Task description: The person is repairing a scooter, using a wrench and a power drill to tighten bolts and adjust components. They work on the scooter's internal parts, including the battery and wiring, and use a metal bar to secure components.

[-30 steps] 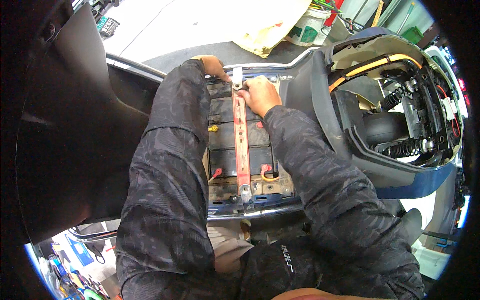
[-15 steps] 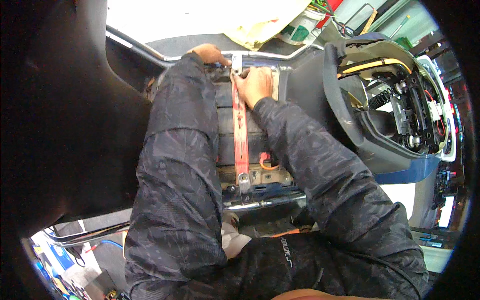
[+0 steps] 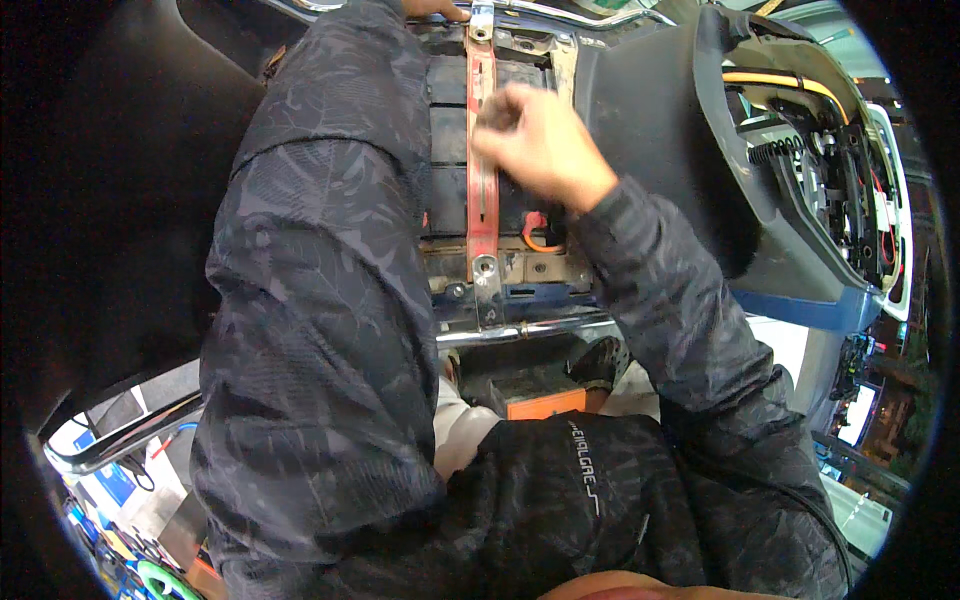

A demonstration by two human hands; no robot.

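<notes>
A long red metal bar (image 3: 482,215) with silver bolted ends runs away from me across a bay of black battery-like blocks (image 3: 448,190). My left hand (image 3: 432,7) is at the upper picture edge, mostly cut off, a finger stretched out toward the bar's far end. Over the bar's middle, my right hand (image 3: 545,140) is curled closed, its thumb and fingers blurred by motion. Whatever it may hold is hidden. A bolt (image 3: 485,265) sits at the bar's near end. Beside it loops an orange cable (image 3: 540,240) with a red cover.
Chrome rails (image 3: 535,329) edge the bay, near and far. Dark plastic body panels (image 3: 640,150) rise on the right, beside an opened housing with a coil spring (image 3: 778,150). A large black panel (image 3: 120,220) fills the left. An orange box (image 3: 545,403) lies below near my feet.
My right hand has come away from the bar's far end toward me, over its middle. My left hand stays near the far end. The view has shifted, placing the bay higher in the picture.
</notes>
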